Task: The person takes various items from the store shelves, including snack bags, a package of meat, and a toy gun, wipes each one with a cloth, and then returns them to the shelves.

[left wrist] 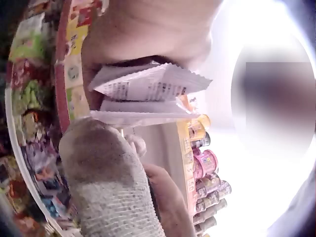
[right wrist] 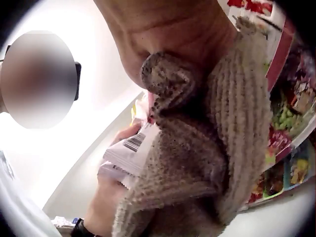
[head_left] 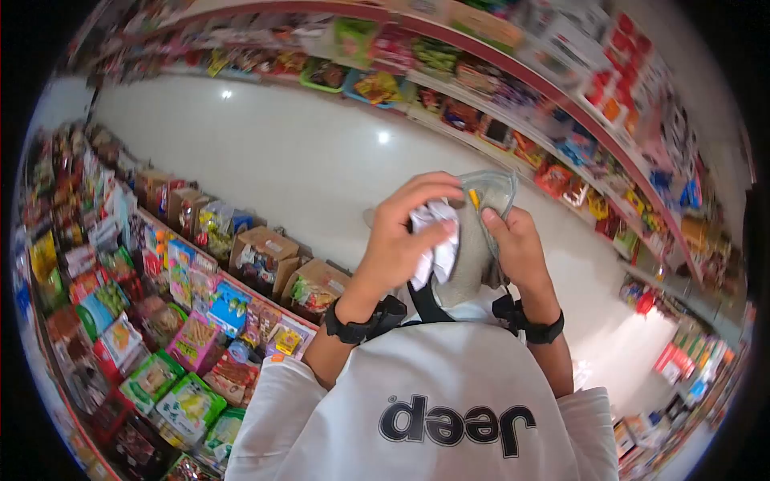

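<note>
White printed packets (head_left: 435,240) (left wrist: 143,89) (right wrist: 129,154) are pinched in my left hand (head_left: 401,236) (left wrist: 153,29) (right wrist: 103,205), its fingers curled round their upper side. My right hand (head_left: 523,248) (left wrist: 170,200) (right wrist: 173,37) grips a greyish knitted fabric piece (head_left: 468,268) (left wrist: 111,182) (right wrist: 185,153), ribbed and darker at one end, with the thumb on top. Beside that thumb, a see-through bag-like edge (head_left: 501,180) and a small yellow strip (head_left: 474,199) show in the head view. The packets lie right beside the fabric. Some of the right fingers are hidden behind it.
Shelves of packaged snacks (head_left: 529,72) curve along the top and right. At the left stands a display of colourful packets (head_left: 184,401), with open cardboard boxes (head_left: 265,252) along its edge. Pale floor (head_left: 281,152) runs between them. More goods (head_left: 690,361) stand at the lower right.
</note>
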Demonstrator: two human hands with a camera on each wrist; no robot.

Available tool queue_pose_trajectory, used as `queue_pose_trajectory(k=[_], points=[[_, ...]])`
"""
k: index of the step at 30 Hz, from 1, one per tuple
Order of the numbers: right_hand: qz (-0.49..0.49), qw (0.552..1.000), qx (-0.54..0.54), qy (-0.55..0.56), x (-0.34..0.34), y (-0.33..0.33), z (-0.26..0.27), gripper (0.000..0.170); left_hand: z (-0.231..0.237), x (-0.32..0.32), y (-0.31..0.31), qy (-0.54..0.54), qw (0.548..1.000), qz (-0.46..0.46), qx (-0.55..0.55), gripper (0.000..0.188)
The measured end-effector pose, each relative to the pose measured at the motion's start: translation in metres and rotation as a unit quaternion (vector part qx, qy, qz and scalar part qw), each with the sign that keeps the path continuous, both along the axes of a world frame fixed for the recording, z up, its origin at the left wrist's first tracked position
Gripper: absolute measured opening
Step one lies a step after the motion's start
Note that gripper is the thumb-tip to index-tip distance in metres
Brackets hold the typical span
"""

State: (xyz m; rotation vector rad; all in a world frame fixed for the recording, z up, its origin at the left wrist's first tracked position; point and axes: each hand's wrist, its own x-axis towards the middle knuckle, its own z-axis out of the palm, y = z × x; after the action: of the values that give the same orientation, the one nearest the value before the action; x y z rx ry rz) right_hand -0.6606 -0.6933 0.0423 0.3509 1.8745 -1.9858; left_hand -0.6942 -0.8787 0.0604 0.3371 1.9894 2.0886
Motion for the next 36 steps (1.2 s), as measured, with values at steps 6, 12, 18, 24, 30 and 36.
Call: queue_pose_trajectory(k=[6,12,18,24,30,36], points=[[0.097,0.992,0.085,-0.004,-0.033,-0.141,-0.008,0.022,0.008,0.014,-0.117,0.04,0.979,0.061,-0.189,0.024],[0.167,0.985,0.024,0.018,-0.078,-0.248,-0.009,0.023,0.0,0.015,-0.212,0.088,0.923,0.247,-0.28,0.018],[0.266,0.963,0.036,-0.011,-0.127,-0.353,-0.018,0.024,-0.002,-0.023,-0.298,-0.013,0.903,0.267,-0.336,0.056],[0.346,0.935,0.069,0.04,-0.219,-0.469,-0.041,0.026,-0.011,-0.102,-0.411,-0.061,0.879,0.204,-0.426,0.092],[0.431,0.893,0.066,0.114,-0.319,-0.611,-0.022,0.027,0.004,-0.182,-0.537,-0.138,0.866,0.254,-0.409,0.094],[0.509,0.838,0.143,0.135,-0.39,-0.738,0.012,0.025,0.01,-0.235,-0.648,-0.16,0.858,0.338,-0.353,0.085]])
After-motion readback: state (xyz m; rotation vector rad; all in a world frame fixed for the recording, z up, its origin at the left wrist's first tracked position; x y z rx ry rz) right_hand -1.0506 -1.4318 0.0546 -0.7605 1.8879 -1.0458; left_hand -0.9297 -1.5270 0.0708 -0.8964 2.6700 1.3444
